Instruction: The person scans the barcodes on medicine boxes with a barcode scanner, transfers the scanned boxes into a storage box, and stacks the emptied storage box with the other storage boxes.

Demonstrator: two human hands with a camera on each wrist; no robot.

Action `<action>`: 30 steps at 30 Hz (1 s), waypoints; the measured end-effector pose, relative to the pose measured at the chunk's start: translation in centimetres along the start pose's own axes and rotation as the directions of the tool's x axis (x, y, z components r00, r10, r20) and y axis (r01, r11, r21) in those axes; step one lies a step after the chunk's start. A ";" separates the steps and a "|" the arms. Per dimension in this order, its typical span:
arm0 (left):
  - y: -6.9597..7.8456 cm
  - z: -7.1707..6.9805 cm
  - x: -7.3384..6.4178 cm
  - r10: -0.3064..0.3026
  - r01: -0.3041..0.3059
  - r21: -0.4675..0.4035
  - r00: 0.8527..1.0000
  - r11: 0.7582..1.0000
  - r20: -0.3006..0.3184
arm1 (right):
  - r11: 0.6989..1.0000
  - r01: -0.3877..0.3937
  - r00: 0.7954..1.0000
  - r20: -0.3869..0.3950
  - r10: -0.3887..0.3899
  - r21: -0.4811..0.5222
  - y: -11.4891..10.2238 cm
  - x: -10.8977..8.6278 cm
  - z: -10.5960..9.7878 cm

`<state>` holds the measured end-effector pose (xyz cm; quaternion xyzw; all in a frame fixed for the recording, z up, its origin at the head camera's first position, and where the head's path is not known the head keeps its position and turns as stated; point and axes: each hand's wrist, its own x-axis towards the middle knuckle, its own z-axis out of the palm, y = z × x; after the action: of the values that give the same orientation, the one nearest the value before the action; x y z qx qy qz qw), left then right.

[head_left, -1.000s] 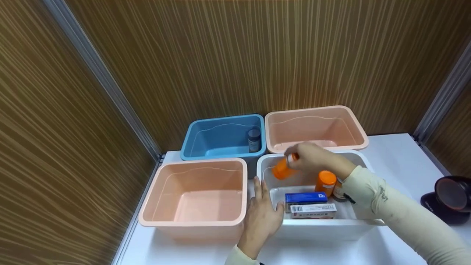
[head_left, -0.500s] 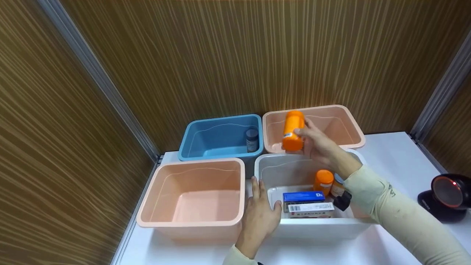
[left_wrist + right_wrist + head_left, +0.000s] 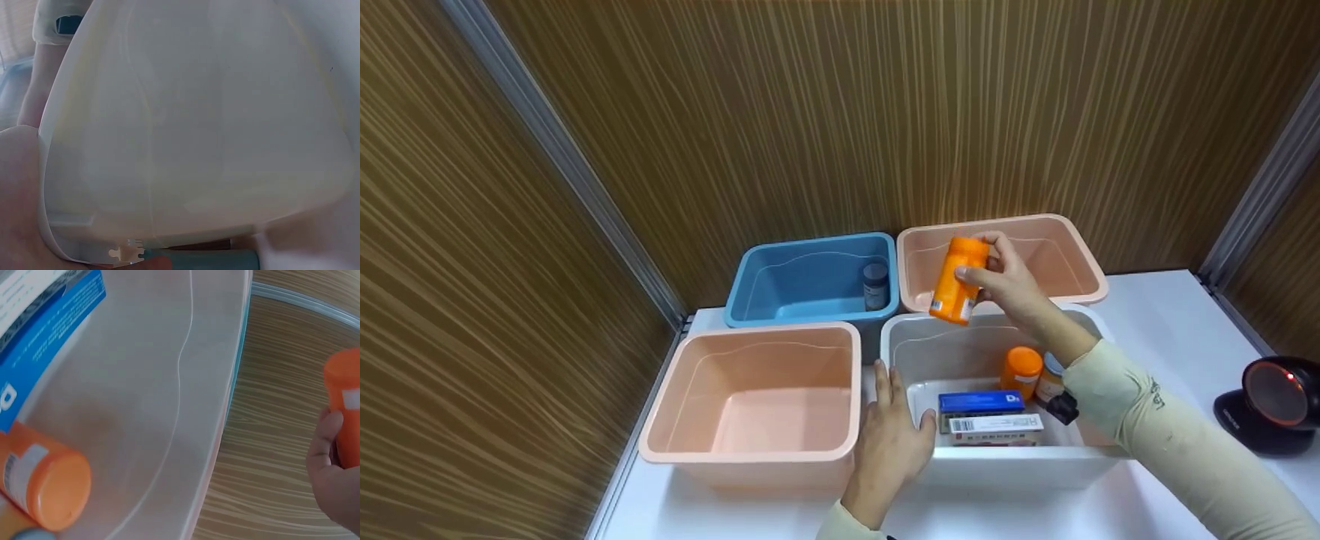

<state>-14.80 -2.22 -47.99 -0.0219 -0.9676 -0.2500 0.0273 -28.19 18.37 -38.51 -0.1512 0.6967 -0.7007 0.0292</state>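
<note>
My right hand (image 3: pixel 1006 276) grips an orange pill bottle (image 3: pixel 956 281), tilted, above the back rim of the white bin (image 3: pixel 1020 453) and in front of the back pink bin. The same bottle (image 3: pixel 351 422) shows at the right edge of the right wrist view, thumb against its side. My left hand (image 3: pixel 889 442) rests on the white bin's left rim with fingers straight. Inside that bin lie a blue box (image 3: pixel 981 402), a white box (image 3: pixel 996 424), a second orange bottle (image 3: pixel 1022 371) and a blue-capped bottle (image 3: pixel 1048 382) partly behind the right wrist.
A pink bin (image 3: pixel 750 455) stands at left front. Behind it, a blue bin (image 3: pixel 810 279) holds a dark-capped bottle (image 3: pixel 875 286). Another pink bin (image 3: pixel 1057 259) stands at back right. A black round device (image 3: pixel 1271 405) sits at the right. Wood-grain panels (image 3: pixel 840 112) enclose the table.
My right hand has lifted the orange bottle up out of the white bin, then turned it so its base points down toward the front. The left hand stays on the rim.
</note>
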 end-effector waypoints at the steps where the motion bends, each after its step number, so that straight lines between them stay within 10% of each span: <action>1: 0.0 0.0 0.0 0.002 -0.002 0.003 1.000 1.000 -0.002 | 0.999 0.020 1.000 -0.005 -0.020 -0.033 0.0 0.0 0.0; 15: -0.1 0.0 -0.2 0.024 -0.025 -0.030 0.999 0.999 -0.030 | 0.901 0.138 0.988 -0.004 -0.153 -0.412 -1.1 0.1 -0.1; 30: -0.2 -0.2 -0.3 -0.021 0.021 -0.013 1.000 1.000 0.005 | 0.848 0.122 0.991 0.018 -0.132 -0.516 -1.8 1.6 0.9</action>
<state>-14.49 -2.48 -47.87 -0.0127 -0.9662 -0.2565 0.0223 -29.22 17.17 -36.46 -0.1928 0.8475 -0.4903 -0.0653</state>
